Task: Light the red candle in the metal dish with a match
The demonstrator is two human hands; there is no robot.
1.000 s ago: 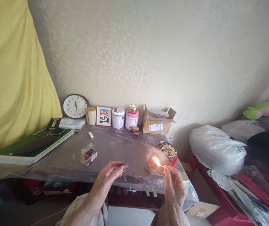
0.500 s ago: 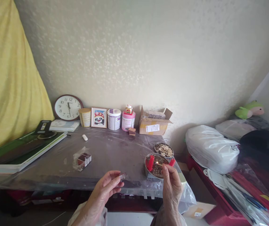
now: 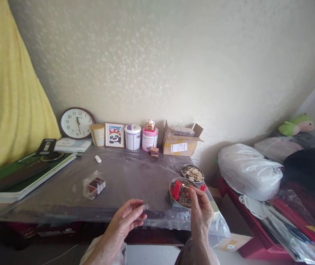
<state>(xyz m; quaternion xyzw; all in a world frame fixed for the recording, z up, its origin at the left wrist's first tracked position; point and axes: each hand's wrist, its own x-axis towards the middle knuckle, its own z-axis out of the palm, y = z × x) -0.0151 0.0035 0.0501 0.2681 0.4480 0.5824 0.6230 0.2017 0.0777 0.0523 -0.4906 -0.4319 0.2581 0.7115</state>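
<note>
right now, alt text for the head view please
Right hand holds a match over a tin with red candles; left hand pinches a matchbox. A clock, jars and a box stand by the wall.

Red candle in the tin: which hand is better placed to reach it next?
Right, probably. The right hand holds a match just above the tin, beside the red candle; the left hand is farther off and holds a matchbox.

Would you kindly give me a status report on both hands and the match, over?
Left hand pinching matchbox. Right hand holding match over tin with red candles. Tin of matchsticks just beyond.
</note>
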